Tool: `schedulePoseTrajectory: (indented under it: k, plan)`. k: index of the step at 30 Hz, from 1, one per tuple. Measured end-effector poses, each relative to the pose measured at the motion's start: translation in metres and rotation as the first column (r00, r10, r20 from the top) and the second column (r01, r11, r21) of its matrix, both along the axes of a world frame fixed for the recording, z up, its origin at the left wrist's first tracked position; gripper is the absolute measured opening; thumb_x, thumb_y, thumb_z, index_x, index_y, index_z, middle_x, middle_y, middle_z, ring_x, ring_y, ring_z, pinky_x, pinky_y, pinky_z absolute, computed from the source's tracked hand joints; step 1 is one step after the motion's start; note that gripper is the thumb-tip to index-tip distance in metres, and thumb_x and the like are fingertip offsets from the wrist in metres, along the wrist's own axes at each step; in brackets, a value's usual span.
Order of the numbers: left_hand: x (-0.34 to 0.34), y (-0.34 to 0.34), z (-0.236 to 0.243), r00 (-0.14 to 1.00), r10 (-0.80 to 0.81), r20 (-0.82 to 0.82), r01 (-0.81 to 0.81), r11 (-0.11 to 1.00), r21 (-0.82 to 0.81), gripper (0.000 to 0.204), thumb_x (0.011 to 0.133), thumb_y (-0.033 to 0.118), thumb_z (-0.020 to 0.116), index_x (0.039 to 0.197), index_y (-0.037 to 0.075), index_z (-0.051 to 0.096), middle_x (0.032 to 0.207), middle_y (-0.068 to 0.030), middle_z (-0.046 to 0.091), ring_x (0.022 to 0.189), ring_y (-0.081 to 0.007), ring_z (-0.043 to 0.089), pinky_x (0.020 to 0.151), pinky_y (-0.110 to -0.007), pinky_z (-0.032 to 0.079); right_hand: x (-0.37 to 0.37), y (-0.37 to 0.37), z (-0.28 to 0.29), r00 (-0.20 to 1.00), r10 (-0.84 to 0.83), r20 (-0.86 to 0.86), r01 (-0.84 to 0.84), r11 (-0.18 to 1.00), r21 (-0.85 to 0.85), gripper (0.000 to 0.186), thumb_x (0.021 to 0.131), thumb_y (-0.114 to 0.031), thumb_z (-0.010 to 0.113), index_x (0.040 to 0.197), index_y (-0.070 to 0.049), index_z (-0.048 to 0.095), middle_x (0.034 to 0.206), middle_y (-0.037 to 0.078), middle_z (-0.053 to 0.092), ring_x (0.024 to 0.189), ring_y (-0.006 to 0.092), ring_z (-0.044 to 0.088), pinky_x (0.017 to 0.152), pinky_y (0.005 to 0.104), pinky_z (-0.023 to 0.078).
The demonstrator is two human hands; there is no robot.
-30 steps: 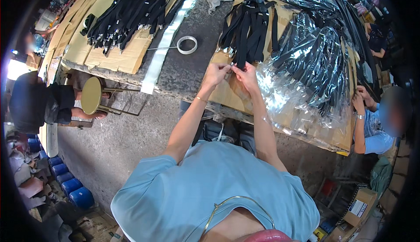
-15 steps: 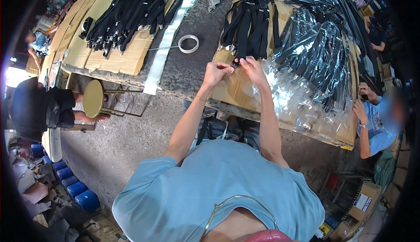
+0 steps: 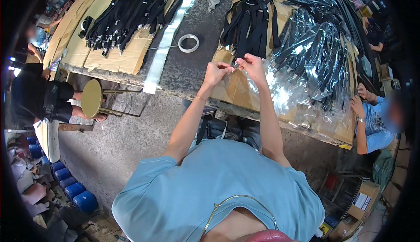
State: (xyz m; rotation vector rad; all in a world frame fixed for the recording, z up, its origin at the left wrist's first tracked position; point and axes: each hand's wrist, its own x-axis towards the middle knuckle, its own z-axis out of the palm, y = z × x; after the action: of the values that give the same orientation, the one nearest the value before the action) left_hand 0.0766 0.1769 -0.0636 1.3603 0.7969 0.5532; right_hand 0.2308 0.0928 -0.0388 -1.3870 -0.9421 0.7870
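Observation:
My left hand (image 3: pixel 218 73) is closed in a pinch over the near edge of the table's cardboard; what its fingertips hold, if anything, is too small to make out. Close beside it, my right hand (image 3: pixel 253 69) pinches a small silvery metal clip (image 3: pixel 236 65), which lies between the two hands. Just beyond my fingers lies a bunch of black suspenders (image 3: pixel 253 27) with metal clips at their ends. To the right of my right hand is a heap of suspenders in clear plastic bags (image 3: pixel 315 62).
A larger pile of black suspenders (image 3: pixel 131 14) lies on cardboard at the left. Between the piles are a tape roll (image 3: pixel 188 43) and a pale shiny strip (image 3: pixel 168 38). A round stool (image 3: pixel 92 98) stands left. Other people are at both sides, one at the right table edge (image 3: pixel 372 121).
My right hand's fingers have lifted slightly, and the small metal clip now shows between my hands. My left hand has hardly moved. The people at both sides have shifted a little.

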Motion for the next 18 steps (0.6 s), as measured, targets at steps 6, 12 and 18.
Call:
schedulePoseTrajectory:
  k: [6, 12, 18]
  plan:
    - [-0.0034, -0.0007, -0.0007, 0.998, -0.066, 0.012, 0.065, 0.996, 0.062, 0.016, 0.077, 0.009, 0.074, 0.086, -0.003, 0.071, 0.076, -0.0036, 0.068, 0.067, -0.0069, 0.057, 0.062, -0.024, 0.046, -0.0052, 0.0026, -0.0075, 0.997, -0.017, -0.071, 0.012, 0.998, -0.068, 0.021, 0.085, -0.009, 0.067, 0.07, 0.0, 0.056, 0.068, 0.001, 0.061, 0.061, 0.0037, 0.052, 0.054, 0.0219, 0.041]
    - [-0.006, -0.0045, 0.0024, 0.988, -0.152, 0.021, 0.148, 0.983, 0.112, 0.021, 0.082, 0.014, 0.07, 0.092, -0.004, 0.07, 0.077, -0.0032, 0.067, 0.067, -0.0072, 0.054, 0.062, -0.024, 0.045, -0.0037, 0.0051, -0.0053, 0.977, -0.105, -0.186, 0.077, 0.986, -0.149, 0.017, 0.082, -0.014, 0.071, 0.076, -0.001, 0.063, 0.074, -0.001, 0.064, 0.062, 0.0033, 0.051, 0.054, 0.0204, 0.038]
    - [-0.004, 0.0008, -0.0015, 0.991, -0.133, 0.036, 0.13, 0.989, 0.072, 0.021, 0.083, 0.015, 0.07, 0.092, -0.004, 0.07, 0.076, -0.0019, 0.065, 0.064, -0.0075, 0.052, 0.059, -0.026, 0.043, -0.005, 0.0083, -0.0057, 0.977, -0.138, -0.161, 0.095, 0.965, -0.245, 0.018, 0.082, -0.02, 0.072, 0.075, -0.007, 0.063, 0.067, -0.005, 0.055, 0.062, 0.0023, 0.047, 0.053, 0.0202, 0.034]
